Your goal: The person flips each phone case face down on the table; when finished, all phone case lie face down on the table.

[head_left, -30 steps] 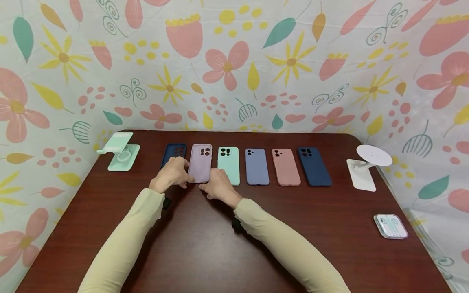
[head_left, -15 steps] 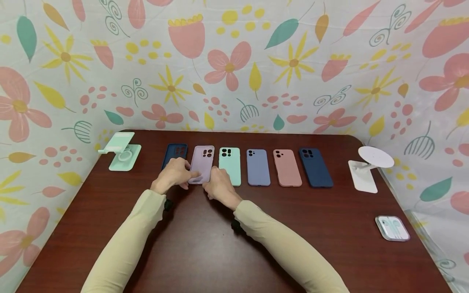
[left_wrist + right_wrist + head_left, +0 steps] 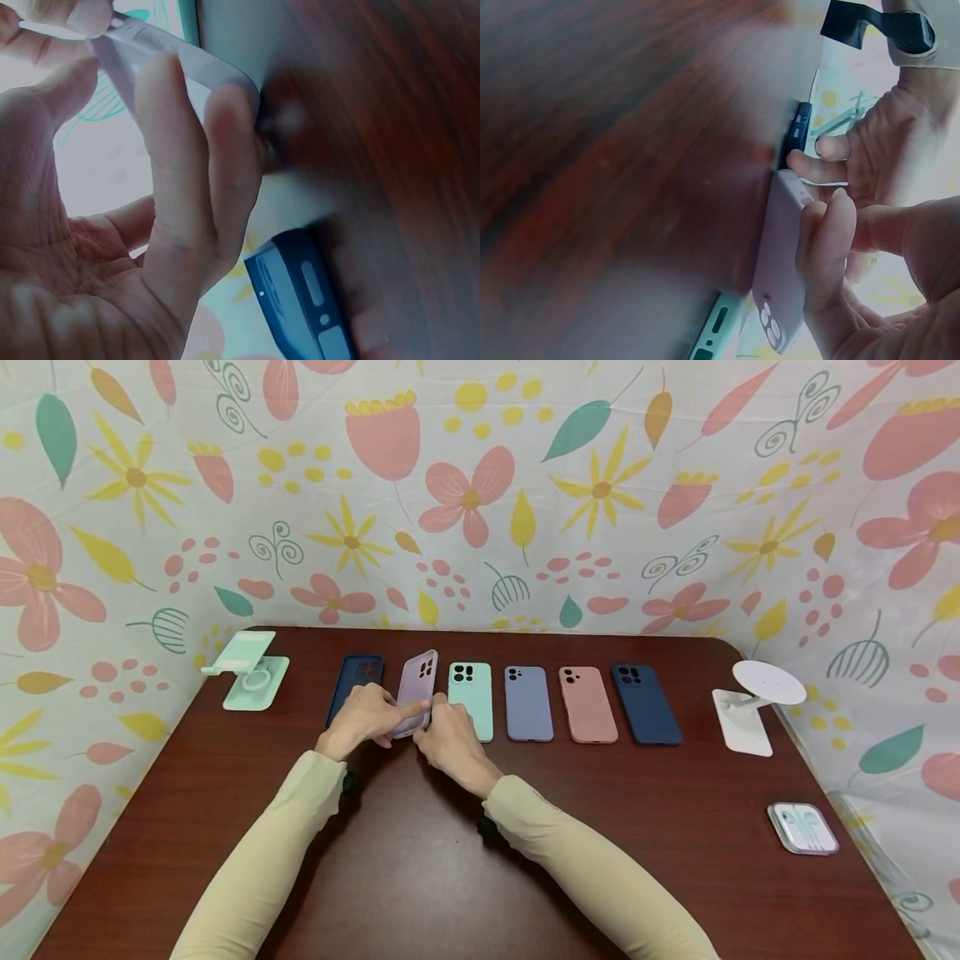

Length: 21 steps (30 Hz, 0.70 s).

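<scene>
lilac case (image 3: 417, 689) tipped up on its long edge, back of counter (image 3: 420, 860), between navy and mint cases | left hand (image 3: 365, 714), right hand (image 3: 450, 739) both pinching its near end

The lilac phone case (image 3: 417, 689) is a soft, matte shell with dark camera cut-outs at its far end; it is tilted up on 1 long side, lifted off the table (image 3: 420, 860), toward the far-left part, held between both hands.
</scene>
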Available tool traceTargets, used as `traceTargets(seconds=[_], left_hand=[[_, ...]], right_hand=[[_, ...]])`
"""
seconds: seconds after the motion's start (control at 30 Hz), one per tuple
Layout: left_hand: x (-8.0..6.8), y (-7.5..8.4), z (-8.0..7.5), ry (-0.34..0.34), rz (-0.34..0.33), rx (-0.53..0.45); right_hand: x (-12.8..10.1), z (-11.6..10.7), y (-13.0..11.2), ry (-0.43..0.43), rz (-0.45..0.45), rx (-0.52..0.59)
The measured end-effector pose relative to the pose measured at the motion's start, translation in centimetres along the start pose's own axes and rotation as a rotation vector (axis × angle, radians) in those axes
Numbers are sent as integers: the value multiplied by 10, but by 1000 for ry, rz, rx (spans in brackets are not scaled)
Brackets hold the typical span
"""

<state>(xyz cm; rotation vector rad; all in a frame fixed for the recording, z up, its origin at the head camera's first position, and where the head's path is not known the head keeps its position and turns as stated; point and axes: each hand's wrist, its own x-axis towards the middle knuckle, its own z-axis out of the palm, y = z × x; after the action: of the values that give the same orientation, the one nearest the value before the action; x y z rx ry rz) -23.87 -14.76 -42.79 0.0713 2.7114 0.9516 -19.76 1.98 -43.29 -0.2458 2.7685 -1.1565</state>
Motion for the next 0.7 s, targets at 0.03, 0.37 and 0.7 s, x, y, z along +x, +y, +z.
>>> traceTargets(seconds=[0.03,0.37,0.7], left_hand=[[1,0,0,-3,-2,-6],[3,0,3,-106,-60,-183],[5,-8,-3,-252,-83,-405]], right_hand=[[0,-1,-1,8,-3,0],[-5,-3,-3,70,-28,21],[0,0,-4,41,-52,129]])
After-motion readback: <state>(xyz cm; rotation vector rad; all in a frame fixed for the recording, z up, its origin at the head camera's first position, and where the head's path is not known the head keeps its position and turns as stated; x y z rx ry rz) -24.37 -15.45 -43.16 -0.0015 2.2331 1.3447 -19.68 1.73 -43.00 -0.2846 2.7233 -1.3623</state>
